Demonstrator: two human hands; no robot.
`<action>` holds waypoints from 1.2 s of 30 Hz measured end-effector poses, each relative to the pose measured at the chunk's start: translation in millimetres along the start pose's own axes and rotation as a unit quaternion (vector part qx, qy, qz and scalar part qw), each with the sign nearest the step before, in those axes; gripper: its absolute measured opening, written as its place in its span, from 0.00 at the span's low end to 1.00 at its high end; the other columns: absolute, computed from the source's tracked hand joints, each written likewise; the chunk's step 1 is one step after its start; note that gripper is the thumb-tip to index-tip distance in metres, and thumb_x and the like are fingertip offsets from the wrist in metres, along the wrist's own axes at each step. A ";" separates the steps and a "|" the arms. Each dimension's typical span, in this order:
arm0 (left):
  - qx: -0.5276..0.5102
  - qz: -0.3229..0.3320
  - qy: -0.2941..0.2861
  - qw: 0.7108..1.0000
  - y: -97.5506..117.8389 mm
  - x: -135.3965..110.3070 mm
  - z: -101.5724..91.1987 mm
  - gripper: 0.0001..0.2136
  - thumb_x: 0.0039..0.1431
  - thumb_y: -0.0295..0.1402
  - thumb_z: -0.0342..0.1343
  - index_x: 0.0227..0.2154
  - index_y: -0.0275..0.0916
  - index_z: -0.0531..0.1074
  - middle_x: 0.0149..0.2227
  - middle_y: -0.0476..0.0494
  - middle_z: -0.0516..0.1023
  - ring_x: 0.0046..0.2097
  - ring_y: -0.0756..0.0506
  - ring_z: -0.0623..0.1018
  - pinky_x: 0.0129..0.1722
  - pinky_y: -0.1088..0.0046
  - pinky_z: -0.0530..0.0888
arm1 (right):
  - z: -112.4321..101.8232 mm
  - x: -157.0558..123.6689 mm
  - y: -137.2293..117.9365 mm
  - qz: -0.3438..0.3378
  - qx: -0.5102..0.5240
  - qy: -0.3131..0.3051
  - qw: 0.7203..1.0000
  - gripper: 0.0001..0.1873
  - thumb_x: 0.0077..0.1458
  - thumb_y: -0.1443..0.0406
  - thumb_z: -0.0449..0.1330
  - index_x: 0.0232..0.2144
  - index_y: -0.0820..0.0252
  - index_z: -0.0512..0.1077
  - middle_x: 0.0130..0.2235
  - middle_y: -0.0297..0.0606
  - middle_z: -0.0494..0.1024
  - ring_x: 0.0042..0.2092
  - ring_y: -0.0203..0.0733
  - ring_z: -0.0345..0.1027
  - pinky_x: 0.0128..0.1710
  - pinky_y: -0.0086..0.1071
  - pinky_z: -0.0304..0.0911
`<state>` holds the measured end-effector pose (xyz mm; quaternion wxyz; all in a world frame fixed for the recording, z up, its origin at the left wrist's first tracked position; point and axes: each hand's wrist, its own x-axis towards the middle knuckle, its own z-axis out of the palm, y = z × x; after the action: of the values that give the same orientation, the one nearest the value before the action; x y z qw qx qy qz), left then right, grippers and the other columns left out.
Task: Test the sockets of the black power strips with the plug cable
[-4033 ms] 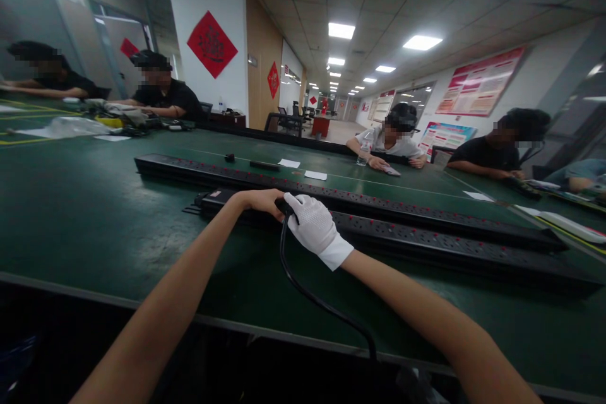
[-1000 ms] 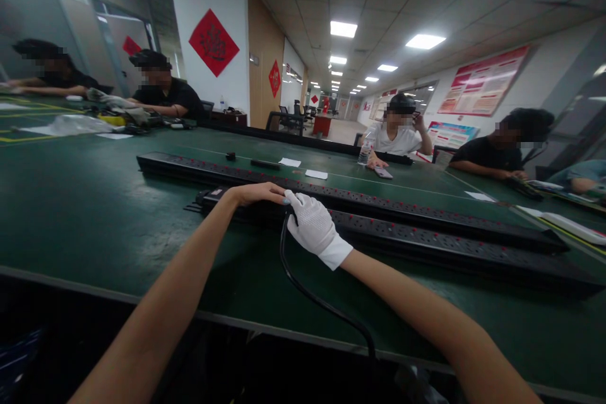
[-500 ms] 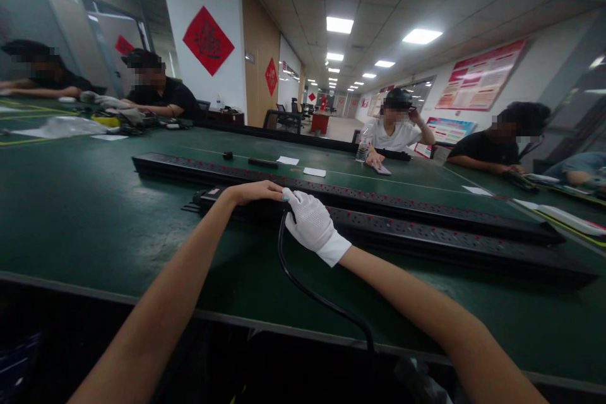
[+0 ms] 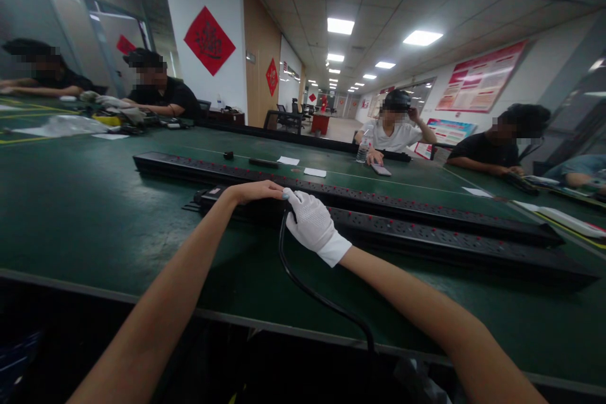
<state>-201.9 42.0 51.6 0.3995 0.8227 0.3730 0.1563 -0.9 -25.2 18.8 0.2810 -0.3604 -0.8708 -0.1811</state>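
Two long black power strips with rows of sockets and small red parts lie side by side on the green table. My bare left hand (image 4: 255, 191) lies over the left part of the nearer power strip (image 4: 402, 230), fingers stretched out and their tips meeting the right glove; its thumb is hidden. My right hand (image 4: 311, 222), in a white dotted glove, is closed around the top of a black cable (image 4: 312, 293) at the strip's near side. From there the cable curves down over the table edge. The farther power strip (image 4: 426, 205) lies just behind.
The green table (image 4: 95, 221) carries paper slips (image 4: 315, 172), a small black piece (image 4: 228, 155) and a short black bar (image 4: 264, 163) beyond the strips. Across it, a person in white (image 4: 395, 132) sits by a water bottle (image 4: 363, 146) and a phone (image 4: 380, 169). Other people sit left and right.
Both my hands stay in place on the strip and cable. The view has shifted very slightly. The person across has moved a little at the phone.
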 end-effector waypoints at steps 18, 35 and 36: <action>0.023 -0.007 -0.005 1.000 2.0 -0.7 0.7 0.18 0.52 0.40 0.52 0.47 0.43 0.69 0.48 0.51 0.73 0.49 0.46 0.69 0.51 0.73 0.59 | -1.2 0.1 -0.8 0.007 -0.002 -0.006 1.000 0.27 0.56 0.65 0.47 0.58 0.62 0.51 0.50 0.48 0.64 0.46 0.47 0.61 0.44 0.40 0.59; 0.009 0.009 -0.010 1.000 5.3 -3.3 0.9 0.19 0.53 0.42 0.53 0.48 0.43 0.68 0.49 0.50 0.72 0.51 0.45 0.68 0.52 0.72 0.57 | 0.4 -0.7 0.1 0.001 -0.002 0.003 1.000 0.27 0.57 0.64 0.46 0.58 0.62 0.50 0.49 0.47 0.65 0.46 0.47 0.60 0.45 0.40 0.59; 0.007 0.009 -0.009 1.000 4.8 -3.1 0.8 0.19 0.53 0.42 0.53 0.48 0.43 0.68 0.49 0.50 0.71 0.51 0.45 0.68 0.52 0.72 0.57 | 0.5 -0.8 0.0 0.001 -0.002 0.003 1.000 0.27 0.57 0.64 0.46 0.58 0.62 0.50 0.49 0.47 0.65 0.46 0.47 0.60 0.45 0.40 0.59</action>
<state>-201.2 37.4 54.9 0.3953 0.8303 0.3631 0.1498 -0.6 -25.4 17.9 0.2830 -0.3613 -0.8693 -0.1836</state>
